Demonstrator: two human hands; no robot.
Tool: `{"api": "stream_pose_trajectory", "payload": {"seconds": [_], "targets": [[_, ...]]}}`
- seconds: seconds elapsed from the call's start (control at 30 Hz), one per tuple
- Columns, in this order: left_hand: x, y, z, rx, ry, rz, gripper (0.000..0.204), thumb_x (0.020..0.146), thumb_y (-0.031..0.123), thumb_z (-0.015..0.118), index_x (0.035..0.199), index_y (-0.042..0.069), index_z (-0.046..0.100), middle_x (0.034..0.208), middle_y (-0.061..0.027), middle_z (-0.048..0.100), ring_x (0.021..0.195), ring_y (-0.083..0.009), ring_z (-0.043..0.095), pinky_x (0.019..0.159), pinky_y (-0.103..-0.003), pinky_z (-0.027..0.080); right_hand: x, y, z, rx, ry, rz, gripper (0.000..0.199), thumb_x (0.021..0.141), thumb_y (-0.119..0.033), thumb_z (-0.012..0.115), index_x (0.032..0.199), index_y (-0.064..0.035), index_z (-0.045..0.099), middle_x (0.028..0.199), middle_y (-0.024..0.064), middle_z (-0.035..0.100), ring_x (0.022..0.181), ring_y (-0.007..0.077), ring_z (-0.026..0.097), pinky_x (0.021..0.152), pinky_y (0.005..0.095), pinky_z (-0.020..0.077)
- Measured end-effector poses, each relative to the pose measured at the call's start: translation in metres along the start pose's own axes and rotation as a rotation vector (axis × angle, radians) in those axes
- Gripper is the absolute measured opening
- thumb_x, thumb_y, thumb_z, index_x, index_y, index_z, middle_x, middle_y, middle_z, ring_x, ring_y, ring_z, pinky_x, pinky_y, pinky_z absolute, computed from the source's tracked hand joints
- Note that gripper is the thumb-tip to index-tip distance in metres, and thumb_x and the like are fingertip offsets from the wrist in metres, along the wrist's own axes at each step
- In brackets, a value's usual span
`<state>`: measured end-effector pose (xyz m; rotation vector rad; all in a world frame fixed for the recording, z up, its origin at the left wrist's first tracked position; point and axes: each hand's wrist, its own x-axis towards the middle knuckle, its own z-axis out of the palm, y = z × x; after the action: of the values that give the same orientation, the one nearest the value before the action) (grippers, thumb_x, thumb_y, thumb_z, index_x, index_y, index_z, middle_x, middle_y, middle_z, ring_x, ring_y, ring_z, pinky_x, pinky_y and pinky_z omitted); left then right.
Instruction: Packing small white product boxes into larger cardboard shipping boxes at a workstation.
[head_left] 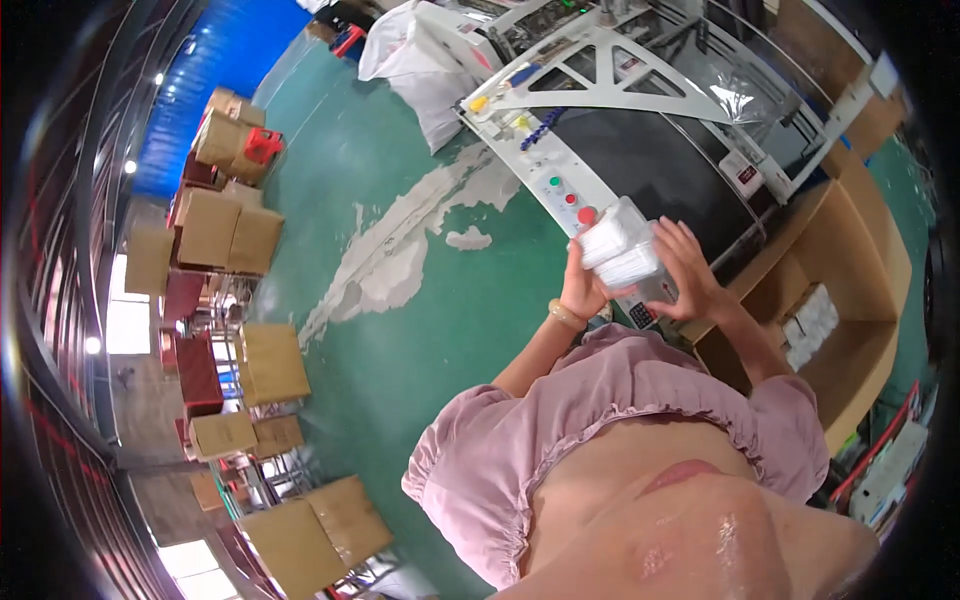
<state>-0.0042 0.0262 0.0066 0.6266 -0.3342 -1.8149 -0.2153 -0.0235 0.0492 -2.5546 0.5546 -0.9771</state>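
Note:
Between my hands, in front of the machine's control strip, is a clear-plastic-wrapped pack of white, folded-looking pieces [618, 246]. My left hand [580, 285] grips its left side from below, with the thumb up along the edge. My right hand [688, 268] curves around the right end, fingers at the upper edge and thumb low beside the loose clear film. What the white pieces are, I cannot make out. Just beyond the pack lies the machine's dark conveyor belt [640, 165], and a red button [586, 214] shows beside the pack.
A white-framed packing machine [600, 75] stands ahead. An open cardboard box [870, 350] at my right holds several wrapped white packs [812, 325]. A white sack [415, 65] is at the far left of the machine. Cardboard boxes [275, 360] line the left side of the green floor.

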Motion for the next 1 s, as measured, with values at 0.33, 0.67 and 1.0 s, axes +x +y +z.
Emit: {"api": "stream_pose_trajectory", "payload": {"seconds": [0.33,0.67,1.0], "targets": [[0.002,-0.008,0.006,-0.1,-0.036,-0.032,0.083,0.074,0.074,0.033,0.134,0.017,0.028,0.132,-0.0106,0.04,0.117,-0.0321,0.043,0.09,-0.057,0.036,-0.008,0.01,0.014,-0.064,0.005,-0.025,0.06,0.056,-0.001,0.063,0.113,-0.0009,0.044,0.11,0.0153,0.044,0.104,0.0365,0.043,0.093,0.0449,0.0319],[0.004,-0.005,-0.027,-0.321,0.238,-0.144,0.079,0.069,0.073,0.047,0.127,0.02,0.038,0.11,-0.0117,0.053,0.109,-0.0432,0.044,0.089,-0.056,0.034,-0.031,0.045,-0.009,0.144,0.289,0.538,0.058,0.059,-0.002,0.07,0.111,-0.0047,0.044,0.103,0.0114,0.05,0.097,0.0247,0.05,0.086,0.0343,0.0402],[0.005,-0.011,-0.036,-0.165,0.231,-0.117,0.06,0.075,0.06,0.052,0.118,0.018,0.044,0.107,-0.0093,0.055,0.099,-0.0335,0.052,0.081,-0.043,0.043,-0.086,0.147,-0.049,0.133,0.74,1.045,0.055,0.062,-0.021,0.076,0.106,-0.0022,0.05,0.095,0.0083,0.057,0.089,0.0181,0.054,0.079,0.0291,0.0419]]}}
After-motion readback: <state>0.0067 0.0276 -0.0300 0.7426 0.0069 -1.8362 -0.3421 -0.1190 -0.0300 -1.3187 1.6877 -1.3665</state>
